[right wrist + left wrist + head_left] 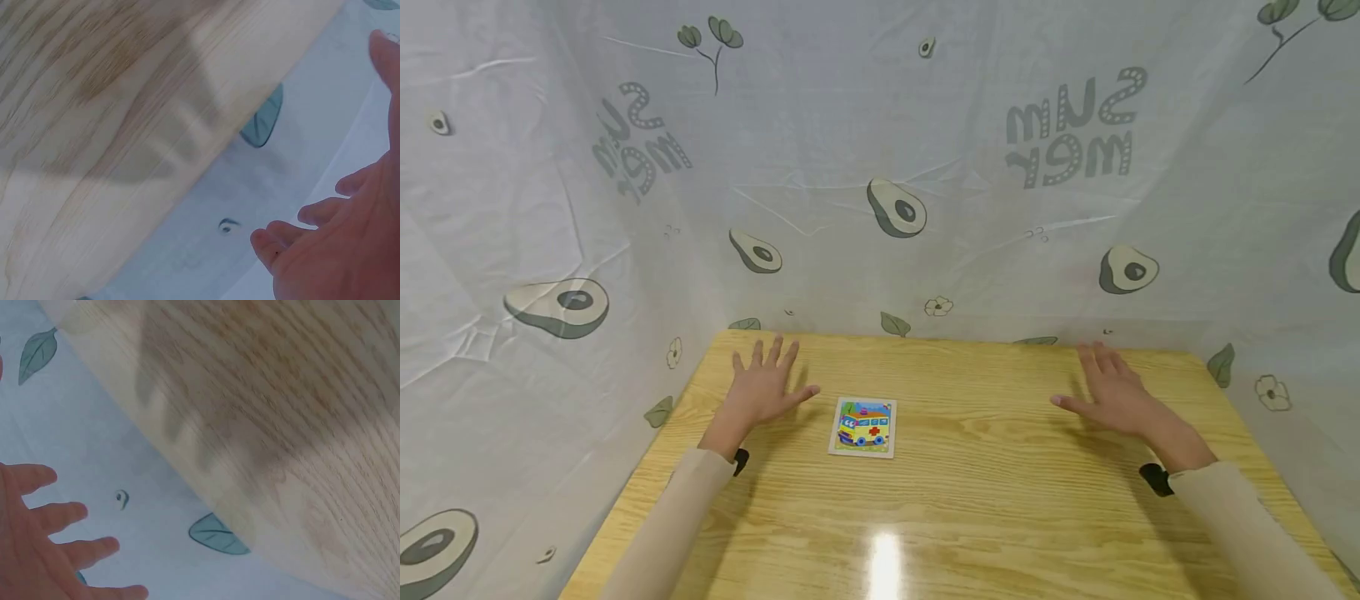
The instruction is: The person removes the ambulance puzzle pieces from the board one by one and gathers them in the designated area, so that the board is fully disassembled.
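A small square picture puzzle with a yellow ambulance on it lies on the wooden table, left of the middle. To its left is my left hand, palm down with the fingers spread and the thumb pointing toward the picture. My right hand is far over on the right side, fingers extended and thumb out to the left. Neither hand holds anything. In the left wrist view the left fingers show spread above the table's edge; the right wrist view shows the right hand from the palm side.
The wooden table ends at a pale curtain printed with avocados and leaves, which hangs behind it and along both sides. A black band sits on the right wrist, another band on the left.
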Demonstrator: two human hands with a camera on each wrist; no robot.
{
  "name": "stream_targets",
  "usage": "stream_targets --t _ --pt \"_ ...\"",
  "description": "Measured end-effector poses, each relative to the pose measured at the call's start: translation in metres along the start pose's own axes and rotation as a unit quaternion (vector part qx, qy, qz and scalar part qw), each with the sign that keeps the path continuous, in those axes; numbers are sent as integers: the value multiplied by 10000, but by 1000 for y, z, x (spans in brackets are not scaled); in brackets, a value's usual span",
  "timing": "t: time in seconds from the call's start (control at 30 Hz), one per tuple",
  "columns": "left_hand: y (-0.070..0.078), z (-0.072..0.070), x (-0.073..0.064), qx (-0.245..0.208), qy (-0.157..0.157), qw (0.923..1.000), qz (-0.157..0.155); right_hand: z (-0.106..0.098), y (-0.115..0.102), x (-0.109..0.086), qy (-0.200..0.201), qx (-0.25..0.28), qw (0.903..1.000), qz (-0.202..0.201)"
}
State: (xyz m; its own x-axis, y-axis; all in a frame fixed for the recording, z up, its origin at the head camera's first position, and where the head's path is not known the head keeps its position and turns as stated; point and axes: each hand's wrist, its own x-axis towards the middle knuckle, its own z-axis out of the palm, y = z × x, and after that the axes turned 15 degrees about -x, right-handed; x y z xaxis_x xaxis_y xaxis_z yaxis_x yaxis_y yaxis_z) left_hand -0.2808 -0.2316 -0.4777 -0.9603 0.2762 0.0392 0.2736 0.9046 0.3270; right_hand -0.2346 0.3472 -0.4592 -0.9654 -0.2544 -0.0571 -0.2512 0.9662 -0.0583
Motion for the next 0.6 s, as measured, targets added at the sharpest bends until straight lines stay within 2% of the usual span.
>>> stream_targets --t 0.3,0.6 --pt "12 15 -6 173 90 9985 511 -1 -22 4 370 12 9990 -231" --pt "33 25 -15 -278 137 9936 1091 -4 -47 11 332 278 9973 -585"
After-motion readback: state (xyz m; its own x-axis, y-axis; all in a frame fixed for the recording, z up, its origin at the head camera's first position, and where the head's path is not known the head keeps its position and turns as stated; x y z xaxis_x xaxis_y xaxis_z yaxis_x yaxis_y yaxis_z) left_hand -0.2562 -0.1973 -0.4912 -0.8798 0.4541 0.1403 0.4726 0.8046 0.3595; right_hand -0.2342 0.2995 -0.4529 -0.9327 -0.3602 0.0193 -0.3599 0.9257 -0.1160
